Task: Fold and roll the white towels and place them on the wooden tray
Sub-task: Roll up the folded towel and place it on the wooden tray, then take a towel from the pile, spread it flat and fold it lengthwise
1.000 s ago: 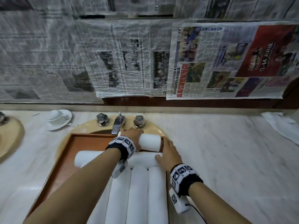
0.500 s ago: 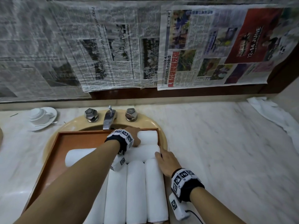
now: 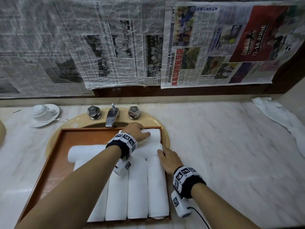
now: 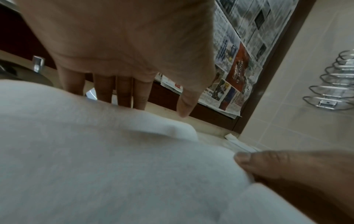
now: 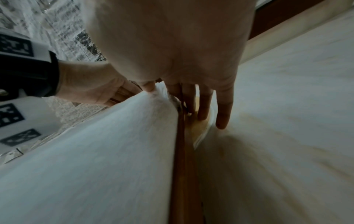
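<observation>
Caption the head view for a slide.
Left hand presses the last rolled towel into the wooden tray.

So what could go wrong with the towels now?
The tray sits over the sink, under the tap, so a drip might wet the towels. The far towel under the left hand is squeezed against the tray's rim and could loosen. The right hand at the tray's edge might nudge the tray.

Black wristbands (image 3: pixel 121 147), checkered white markers (image 3: pixel 183 172)
</observation>
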`<state>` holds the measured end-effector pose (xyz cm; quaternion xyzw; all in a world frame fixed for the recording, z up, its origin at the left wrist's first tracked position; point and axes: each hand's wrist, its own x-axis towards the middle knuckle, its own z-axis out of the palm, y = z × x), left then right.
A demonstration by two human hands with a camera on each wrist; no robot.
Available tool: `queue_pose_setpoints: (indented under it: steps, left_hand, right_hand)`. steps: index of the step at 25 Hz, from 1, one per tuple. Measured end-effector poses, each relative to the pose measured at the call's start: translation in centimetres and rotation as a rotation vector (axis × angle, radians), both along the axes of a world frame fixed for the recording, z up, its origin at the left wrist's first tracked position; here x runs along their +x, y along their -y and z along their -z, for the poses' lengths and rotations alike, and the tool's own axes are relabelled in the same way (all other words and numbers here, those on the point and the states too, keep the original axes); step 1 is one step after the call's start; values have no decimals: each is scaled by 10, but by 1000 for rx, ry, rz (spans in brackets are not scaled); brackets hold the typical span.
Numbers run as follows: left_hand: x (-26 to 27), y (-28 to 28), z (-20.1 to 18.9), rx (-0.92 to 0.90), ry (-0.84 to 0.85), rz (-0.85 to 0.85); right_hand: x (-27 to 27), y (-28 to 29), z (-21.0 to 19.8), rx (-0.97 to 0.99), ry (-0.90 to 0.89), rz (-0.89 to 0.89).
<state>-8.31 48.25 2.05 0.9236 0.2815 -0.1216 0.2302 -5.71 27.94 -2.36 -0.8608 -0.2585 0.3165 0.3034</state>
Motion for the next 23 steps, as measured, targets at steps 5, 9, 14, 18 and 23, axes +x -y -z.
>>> queue_pose_setpoints:
  steps: [5, 9, 14, 18, 23]
  left_hand:
    - [-4, 8, 15, 27, -87, 99]
    - [-10, 14, 5, -14, -78, 87]
    - [-23, 34, 6, -69, 123, -115]
    - [-17, 87, -10, -46, 447, -315]
    - [61, 212, -27, -191, 540, -238]
  right_hand:
    - [-1, -3, 6, -2, 19, 8]
    - [0, 0, 2, 4, 20, -2]
    - [14, 1, -15, -72, 41, -89]
    - [41, 21, -31, 9, 66, -96]
    - [105, 123, -43, 188, 81, 143]
